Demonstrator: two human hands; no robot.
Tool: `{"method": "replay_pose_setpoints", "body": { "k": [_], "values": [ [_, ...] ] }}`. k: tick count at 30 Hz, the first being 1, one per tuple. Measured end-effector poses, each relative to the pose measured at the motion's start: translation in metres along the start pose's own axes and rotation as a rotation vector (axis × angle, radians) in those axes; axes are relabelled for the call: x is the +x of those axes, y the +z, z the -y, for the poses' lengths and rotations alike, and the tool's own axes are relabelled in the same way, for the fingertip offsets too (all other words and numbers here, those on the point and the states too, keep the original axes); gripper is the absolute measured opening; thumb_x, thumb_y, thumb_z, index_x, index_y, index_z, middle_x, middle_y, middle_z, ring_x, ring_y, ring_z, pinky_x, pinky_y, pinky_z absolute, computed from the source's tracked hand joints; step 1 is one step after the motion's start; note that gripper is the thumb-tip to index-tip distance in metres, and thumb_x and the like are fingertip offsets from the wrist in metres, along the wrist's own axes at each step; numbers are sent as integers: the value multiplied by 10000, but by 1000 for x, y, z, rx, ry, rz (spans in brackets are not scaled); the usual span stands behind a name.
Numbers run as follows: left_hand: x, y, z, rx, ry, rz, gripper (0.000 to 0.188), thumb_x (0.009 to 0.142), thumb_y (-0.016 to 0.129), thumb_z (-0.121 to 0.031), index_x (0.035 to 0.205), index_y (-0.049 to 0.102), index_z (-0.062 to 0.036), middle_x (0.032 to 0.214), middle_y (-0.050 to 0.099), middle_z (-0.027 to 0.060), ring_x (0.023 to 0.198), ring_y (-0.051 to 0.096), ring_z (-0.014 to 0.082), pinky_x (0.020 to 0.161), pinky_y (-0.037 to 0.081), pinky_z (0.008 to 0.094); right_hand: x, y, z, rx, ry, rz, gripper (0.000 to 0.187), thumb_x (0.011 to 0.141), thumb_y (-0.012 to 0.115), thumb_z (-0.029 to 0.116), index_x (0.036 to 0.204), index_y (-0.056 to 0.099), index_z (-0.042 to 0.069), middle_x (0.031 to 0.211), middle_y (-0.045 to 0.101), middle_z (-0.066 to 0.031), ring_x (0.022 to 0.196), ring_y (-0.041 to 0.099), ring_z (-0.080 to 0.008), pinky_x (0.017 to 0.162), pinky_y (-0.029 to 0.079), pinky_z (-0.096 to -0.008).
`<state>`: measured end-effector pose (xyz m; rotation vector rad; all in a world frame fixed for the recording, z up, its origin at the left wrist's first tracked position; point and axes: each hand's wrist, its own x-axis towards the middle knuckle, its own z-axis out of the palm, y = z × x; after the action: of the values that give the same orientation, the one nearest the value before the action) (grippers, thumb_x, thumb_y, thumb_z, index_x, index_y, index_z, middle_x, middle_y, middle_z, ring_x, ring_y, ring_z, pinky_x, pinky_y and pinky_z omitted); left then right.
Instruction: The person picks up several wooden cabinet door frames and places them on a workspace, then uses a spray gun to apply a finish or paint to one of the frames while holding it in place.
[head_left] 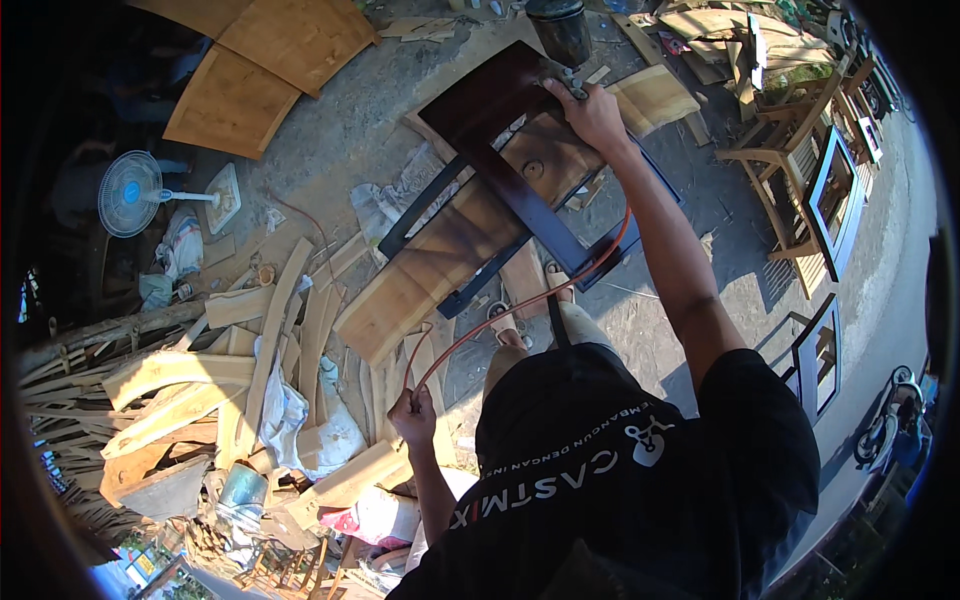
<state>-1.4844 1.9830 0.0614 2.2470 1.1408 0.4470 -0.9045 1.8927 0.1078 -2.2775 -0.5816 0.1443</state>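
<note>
My right hand (597,120) is closed around a small metallic spray gun (575,88), held over the broad panel of a dark reddish-brown wooden frame (484,102). A thin orange-red hose (545,291) passes beside my right forearm and loops down to my left hand (412,416), whose fingers are closed on it. The frame has a wide panel at its far end and narrower dark bars crossing below. It lies over a long, pale wooden plank (420,285). My fingers hide much of the spray gun.
Timber offcuts (180,395) are piled at left, with a standing fan (130,193) beyond. A dark bucket (560,32) stands past the frame. Wooden chair frames (790,165) and dark-painted frames (820,350) stand at right; a motorcycle (890,415) is by the road.
</note>
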Motion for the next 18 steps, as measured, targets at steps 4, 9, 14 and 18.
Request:
{"method": "replay_pose_setpoints", "body": {
  "k": [4, 9, 14, 18],
  "values": [
    [0, 7, -10, -10, -27, 24, 435, 905, 703, -192, 612, 419, -43, 492, 321, 64, 436, 317, 161, 445, 276, 339, 8, -4, -22, -122, 39, -116, 768, 901, 587, 689, 975, 703, -67, 840, 683, -334, 874, 677, -500, 780, 545, -545],
    [5, 9, -9, 30, 19, 24, 443, 935, 680, -220, 614, 437, -34, 495, 320, 41, 449, 313, 132, 448, 260, 342, -24, -7, -4, -10, 37, 25, 677, 913, 623, 632, 1034, 711, -29, 843, 691, -311, 877, 683, -482, 766, 536, -529],
    [7, -1, 1, 49, 28, 7, 443, 920, 691, -213, 613, 424, -37, 486, 329, 52, 435, 322, 145, 448, 271, 351, -58, 3, 20, 177, 64, 149, 526, 955, 661, 509, 1008, 722, -10, 641, 639, -157, 618, 655, -277, 643, 506, -425],
    [9, -5, 10, 44, 8, 15, 436, 918, 687, -205, 613, 424, -36, 483, 337, 56, 429, 329, 157, 447, 276, 352, -79, 15, 32, 203, 10, 206, 524, 957, 664, 510, 1014, 728, -6, 651, 639, -128, 629, 641, -229, 647, 502, -404]
  ]
}}
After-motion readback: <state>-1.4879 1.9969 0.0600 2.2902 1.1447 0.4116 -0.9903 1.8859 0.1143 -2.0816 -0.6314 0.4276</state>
